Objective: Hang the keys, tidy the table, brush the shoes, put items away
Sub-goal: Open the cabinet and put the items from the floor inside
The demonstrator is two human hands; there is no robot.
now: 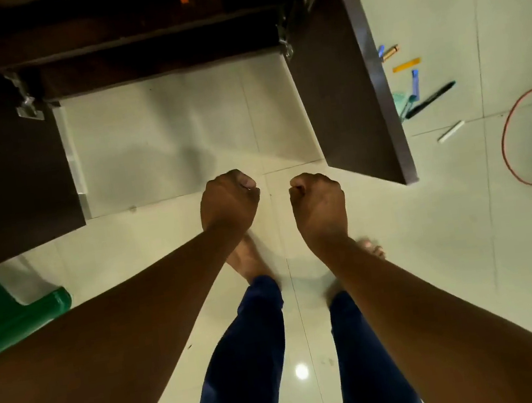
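While both fists are curled empty, that open cabinet door (349, 87) at upper right is a bump hazard.
Left hand (227, 201) and right hand (318, 202) hold nothing; pens (429, 99) at right could get stepped on.

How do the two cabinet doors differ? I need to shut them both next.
The right door shows its whole inner face and its pale edge, reaching toward the right hand; the left door is cut off by the frame's edge. Pens lie on the floor beside the right door; a green stool stands by the left door. Both are dark brown, swung open and carry metal hinges.
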